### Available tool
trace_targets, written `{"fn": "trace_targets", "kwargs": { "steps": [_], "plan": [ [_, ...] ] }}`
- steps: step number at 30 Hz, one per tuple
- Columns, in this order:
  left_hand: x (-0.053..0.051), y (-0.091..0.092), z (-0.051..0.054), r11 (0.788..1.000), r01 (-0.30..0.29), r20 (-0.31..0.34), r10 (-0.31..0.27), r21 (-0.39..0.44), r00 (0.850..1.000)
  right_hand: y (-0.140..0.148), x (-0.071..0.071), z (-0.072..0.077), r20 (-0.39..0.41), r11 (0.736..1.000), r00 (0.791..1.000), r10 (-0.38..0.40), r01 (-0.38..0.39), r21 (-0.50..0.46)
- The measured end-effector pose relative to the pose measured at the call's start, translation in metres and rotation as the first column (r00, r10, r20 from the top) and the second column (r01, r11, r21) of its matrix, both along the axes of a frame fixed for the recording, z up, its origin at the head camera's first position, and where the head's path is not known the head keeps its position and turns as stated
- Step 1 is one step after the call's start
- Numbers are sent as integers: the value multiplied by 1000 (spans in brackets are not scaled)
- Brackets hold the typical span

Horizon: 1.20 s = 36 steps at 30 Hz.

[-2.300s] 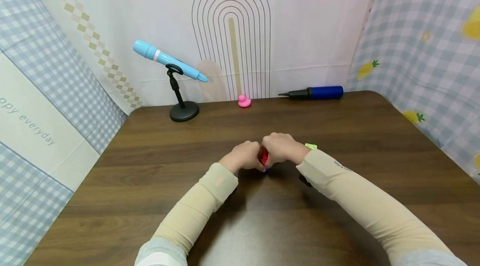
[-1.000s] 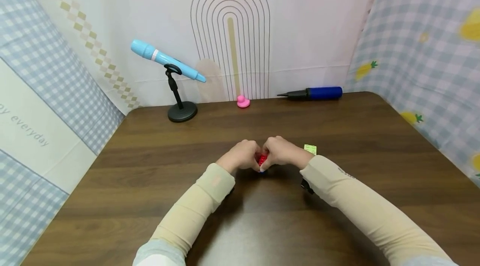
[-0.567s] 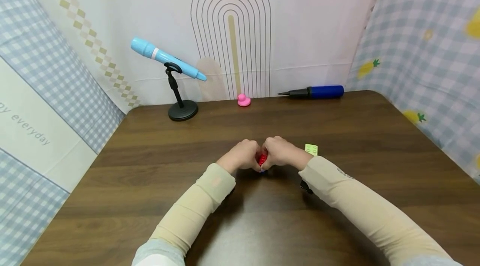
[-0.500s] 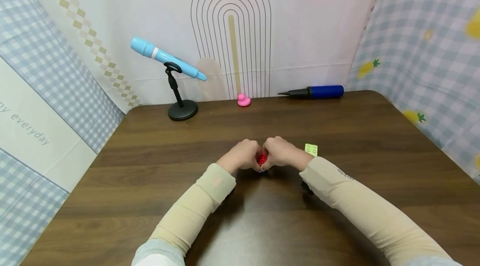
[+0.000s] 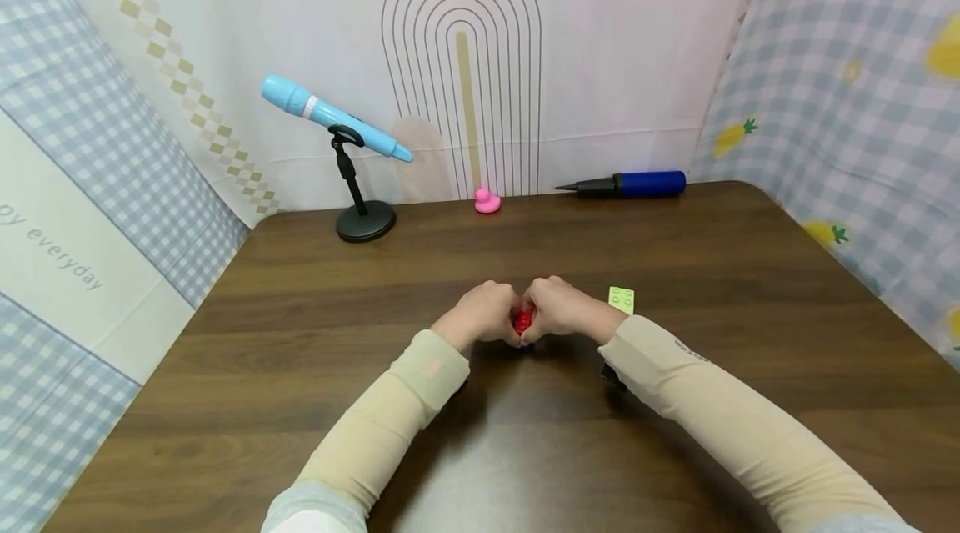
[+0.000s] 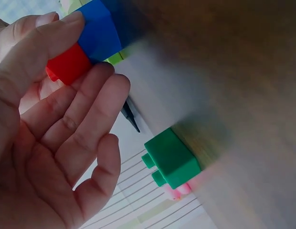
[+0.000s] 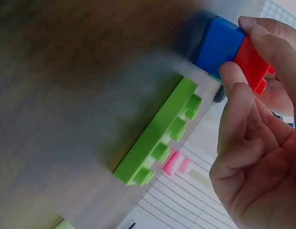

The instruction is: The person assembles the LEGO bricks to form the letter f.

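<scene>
A red toy building brick [image 5: 522,321] sits on a blue toy building brick [image 6: 99,31], studs facing up, over the table's middle. My left hand [image 5: 487,312] pinches the red brick from the left, its thumb at the seam with the blue one. From the right, my right hand [image 5: 555,308] pinches the same red brick between thumb and fingers. In the head view both hands hide most of the two bricks. The right wrist view shows the blue brick [image 7: 219,47] beneath the red brick [image 7: 253,64], with the faces meeting.
A green brick [image 6: 172,160] stands beyond my left hand. A long lime brick [image 7: 157,133] lies near my right forearm, partly hidden in the head view. Along the back edge stand a blue microphone [image 5: 337,118] on a black stand [image 5: 365,221], a pink duck [image 5: 487,201] and a hand pump [image 5: 637,184].
Both hands have shifted slightly left with the red and blue bricks, and the fingers have come closer together around the red one. Over the last half second they have hardly moved.
</scene>
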<state>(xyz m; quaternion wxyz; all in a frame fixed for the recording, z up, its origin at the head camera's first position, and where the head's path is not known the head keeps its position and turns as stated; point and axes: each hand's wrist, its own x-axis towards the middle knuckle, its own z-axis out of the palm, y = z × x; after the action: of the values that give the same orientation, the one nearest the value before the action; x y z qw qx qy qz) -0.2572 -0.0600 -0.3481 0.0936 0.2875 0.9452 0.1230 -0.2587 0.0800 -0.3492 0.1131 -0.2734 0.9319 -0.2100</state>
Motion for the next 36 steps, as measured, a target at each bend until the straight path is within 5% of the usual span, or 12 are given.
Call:
{"fn": "trace_targets", "kwargs": {
  "steps": [27,36],
  "plan": [
    [6,-37,2,991,-105,14,106,-81,994,-38,6,-6,-9,1000,1000,-5,5,-12],
    [9,-41,4,984,-154,53,159,-88,986,-37,-1,6,22,997,999,25,-27,67]
  ]
}}
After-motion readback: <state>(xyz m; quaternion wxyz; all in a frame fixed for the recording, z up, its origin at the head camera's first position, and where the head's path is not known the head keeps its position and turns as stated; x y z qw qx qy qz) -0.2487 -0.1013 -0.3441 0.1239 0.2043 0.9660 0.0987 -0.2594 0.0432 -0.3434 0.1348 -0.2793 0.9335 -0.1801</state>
